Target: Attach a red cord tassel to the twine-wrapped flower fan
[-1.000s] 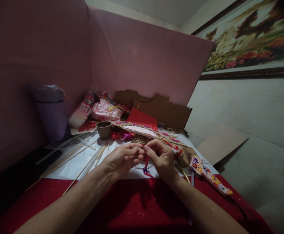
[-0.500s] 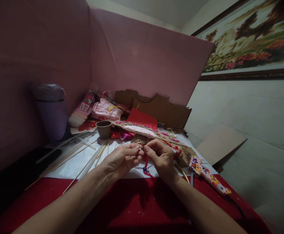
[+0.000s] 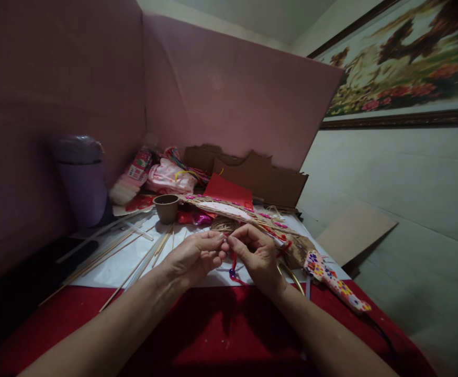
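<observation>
My left hand (image 3: 194, 255) and my right hand (image 3: 257, 254) meet fingertip to fingertip over the white sheet (image 3: 113, 268). Both pinch a thin red cord (image 3: 234, 260) that hangs down between them. A dark blue bead (image 3: 232, 273) sits low on that cord, just above the table. Whatever small piece the left fingertips press against the cord's top is too tiny to name. Behind my hands lies a long decorated strip (image 3: 229, 208) with pink dots and a coil of straw-coloured twine (image 3: 223, 225).
Several thin bamboo sticks (image 3: 134, 262) lie left of my hands. A small brown cup (image 3: 166, 207) stands behind them, a lavender bin (image 3: 82, 178) at far left. Cardboard pieces (image 3: 260, 178), red paper (image 3: 229, 191) and a flowered strip (image 3: 333, 283) crowd the back and right. Red cloth (image 3: 213, 335) covers the near table.
Both hands have drifted slightly left and up with the cord; the pinch is the same and the bead still hangs below.
</observation>
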A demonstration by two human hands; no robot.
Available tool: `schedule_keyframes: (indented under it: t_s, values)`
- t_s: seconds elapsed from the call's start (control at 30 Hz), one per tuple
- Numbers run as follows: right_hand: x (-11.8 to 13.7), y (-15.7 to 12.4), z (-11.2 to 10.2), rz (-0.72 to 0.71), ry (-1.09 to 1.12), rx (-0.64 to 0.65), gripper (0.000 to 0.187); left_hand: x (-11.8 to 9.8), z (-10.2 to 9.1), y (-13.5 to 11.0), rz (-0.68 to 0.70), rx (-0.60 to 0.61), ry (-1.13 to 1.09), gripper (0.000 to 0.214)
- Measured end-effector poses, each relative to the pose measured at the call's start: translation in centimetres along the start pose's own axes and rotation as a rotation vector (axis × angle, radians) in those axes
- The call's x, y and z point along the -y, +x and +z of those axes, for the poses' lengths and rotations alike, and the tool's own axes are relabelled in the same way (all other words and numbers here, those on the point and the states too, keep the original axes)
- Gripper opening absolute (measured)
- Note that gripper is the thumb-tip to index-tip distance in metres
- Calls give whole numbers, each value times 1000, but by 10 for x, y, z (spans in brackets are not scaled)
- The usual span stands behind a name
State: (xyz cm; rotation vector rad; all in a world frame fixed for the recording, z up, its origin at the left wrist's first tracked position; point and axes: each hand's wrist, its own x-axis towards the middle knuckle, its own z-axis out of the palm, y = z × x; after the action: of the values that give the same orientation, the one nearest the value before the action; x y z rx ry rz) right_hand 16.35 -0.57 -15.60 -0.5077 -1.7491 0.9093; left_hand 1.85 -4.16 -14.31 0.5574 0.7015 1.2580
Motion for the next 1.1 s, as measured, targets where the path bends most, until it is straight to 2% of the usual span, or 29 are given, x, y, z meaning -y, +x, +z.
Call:
schedule_keyframes:
  t_s: [0.3,0.47,0.67,1.1]
  values:
    - [-3,1,2,28,2,29,12,2,0,-1,27,-7,24,9]
    - [-3,3,2,32,11,0,12,2,0,1,59,17,40,14]
    - [-4,5,0,64,12,-54,13,-1,3,0,17,13,44,21]
    - [-1,4,2,66,41,-58,14,2,-3,2,-22,89,2,13]
